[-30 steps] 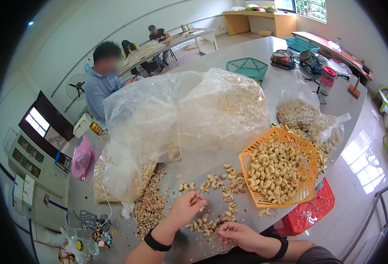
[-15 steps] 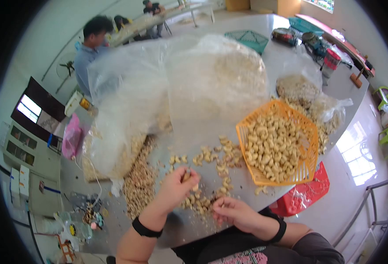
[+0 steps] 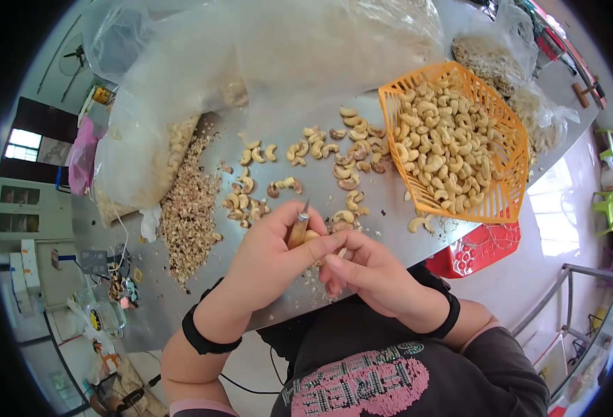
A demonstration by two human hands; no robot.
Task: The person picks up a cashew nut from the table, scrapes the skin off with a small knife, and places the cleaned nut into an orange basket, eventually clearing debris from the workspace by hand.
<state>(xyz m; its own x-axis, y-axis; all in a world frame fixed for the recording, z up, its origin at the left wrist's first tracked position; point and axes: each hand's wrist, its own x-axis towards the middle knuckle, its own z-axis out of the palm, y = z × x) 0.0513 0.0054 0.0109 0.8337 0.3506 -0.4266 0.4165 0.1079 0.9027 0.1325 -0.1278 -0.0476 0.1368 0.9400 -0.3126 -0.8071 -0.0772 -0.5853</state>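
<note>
My left hand [image 3: 275, 250] is wrapped round a small knife [image 3: 298, 231] with a wooden handle, its pointed metal tip facing up. My right hand [image 3: 365, 267] meets it at the fingertips, closed in a pinch. A pale cashew piece shows partly between the two hands; the fingers hide most of it. Loose cashews [image 3: 348, 167] lie in small groups on the metal table [image 3: 278, 208] just beyond my hands. An orange basket [image 3: 462, 212] full of cashews stands to the right. Left of my hands is a heap of brown skin crumbs [image 3: 189, 215].
Large clear plastic bags [image 3: 251, 55] cover the back of the table. Another bag of crumbs [image 3: 490, 59] stands at the back right. Below the basket is a red stool [image 3: 476, 250], beyond the table edge. Green chairs [image 3: 608, 208] stand at the far right.
The camera view has tilted down, so the table sits higher in the frame. My hands, apart before, have come together at the fingertips. The knife shows more clearly in my left hand.
</note>
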